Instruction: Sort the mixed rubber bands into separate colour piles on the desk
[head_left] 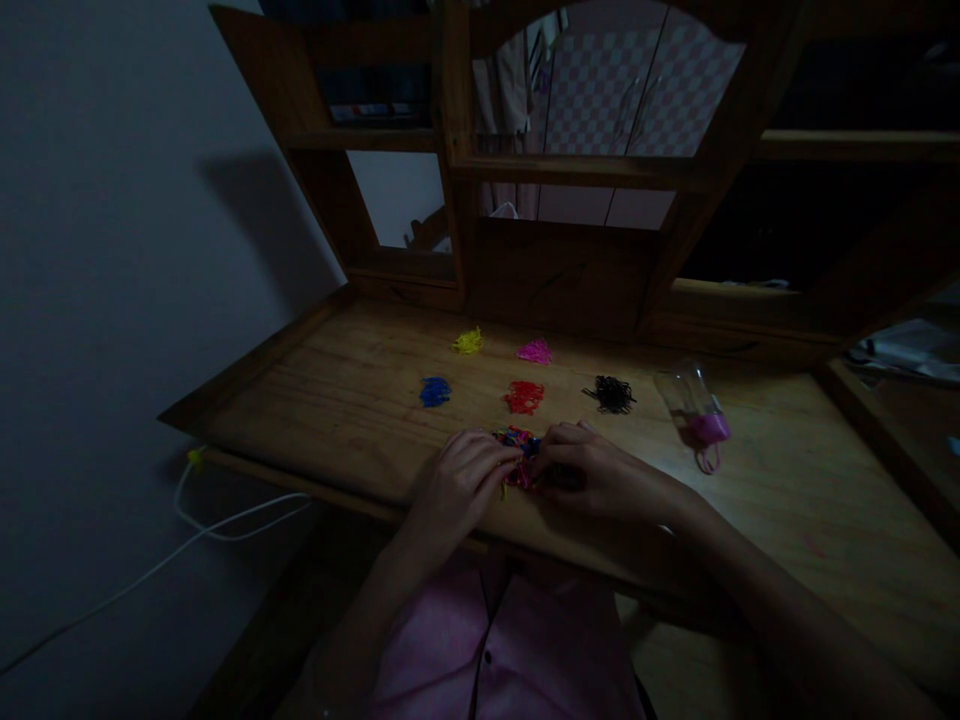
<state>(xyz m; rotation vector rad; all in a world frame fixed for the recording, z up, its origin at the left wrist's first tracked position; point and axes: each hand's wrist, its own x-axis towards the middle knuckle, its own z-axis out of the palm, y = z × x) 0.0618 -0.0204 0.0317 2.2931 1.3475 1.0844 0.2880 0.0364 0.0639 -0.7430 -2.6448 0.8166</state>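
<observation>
A mixed heap of small coloured rubber bands [523,440] lies near the front edge of the desk, between my two hands. At its left side my left hand [466,472] has thumb and forefinger pinched together on some of the bands. My right hand [581,465] curls over the right side, its fingertips down among the bands and partly hidden. Beyond the heap are single-colour piles: blue bands [435,391], red bands [523,397], black bands [611,395], yellow bands [468,342] and pink bands [535,351].
A clear bottle with a pink cap [707,428] and loop lies on the desk at the right. Wooden shelving [555,270] with a mirror rises behind the desk. A white cable [172,560] hangs off the left front edge. The room is dim.
</observation>
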